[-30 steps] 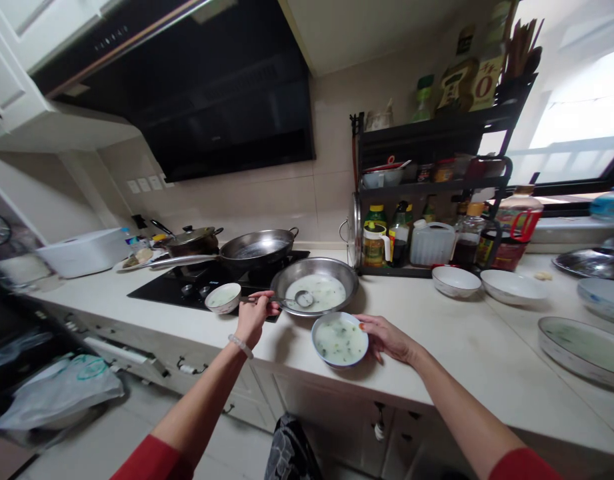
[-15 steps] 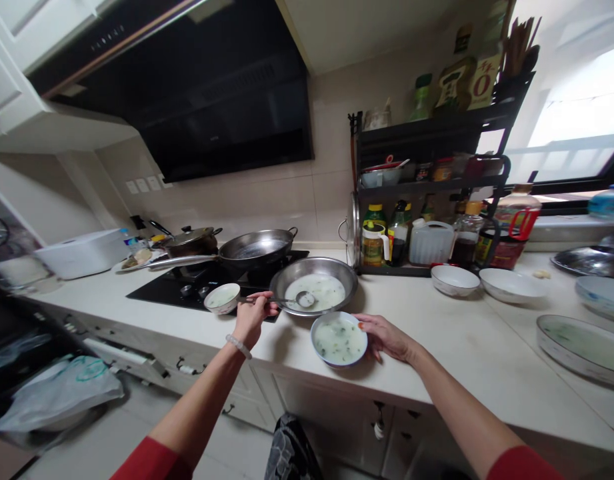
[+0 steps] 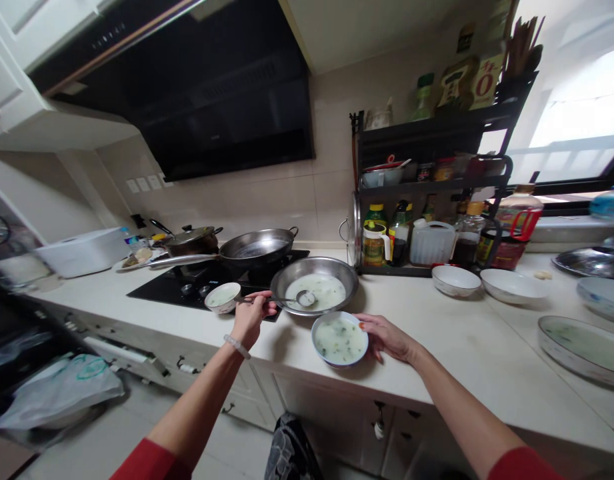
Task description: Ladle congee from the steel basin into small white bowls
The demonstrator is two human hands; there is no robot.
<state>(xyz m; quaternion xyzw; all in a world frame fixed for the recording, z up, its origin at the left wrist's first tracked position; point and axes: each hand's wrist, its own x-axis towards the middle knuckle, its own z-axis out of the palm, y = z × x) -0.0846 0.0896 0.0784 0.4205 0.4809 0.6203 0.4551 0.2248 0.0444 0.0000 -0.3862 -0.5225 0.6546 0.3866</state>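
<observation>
My left hand (image 3: pixel 254 315) grips the handle of a metal ladle (image 3: pixel 305 299), whose bowl rests in pale soup inside a wide steel basin (image 3: pixel 353 288). In front of the basin is a bowl of soup with green bits (image 3: pixel 339 339), near the counter's front edge. My right hand (image 3: pixel 385 335) holds that bowl by its right side, thumb at the rim. Left of my left hand stands a smaller patterned bowl (image 3: pixel 223 298) with pale soup in it.
A steel wok (image 3: pixel 257 247) and a lidded pot (image 3: pixel 191 241) stand on the black stove (image 3: pixel 169 291). Behind right is a bottle rack (image 3: pixel 427 183). Two white bowls (image 3: pixel 455 281) and an oval soup dish (image 3: pixel 584 350) lie further right.
</observation>
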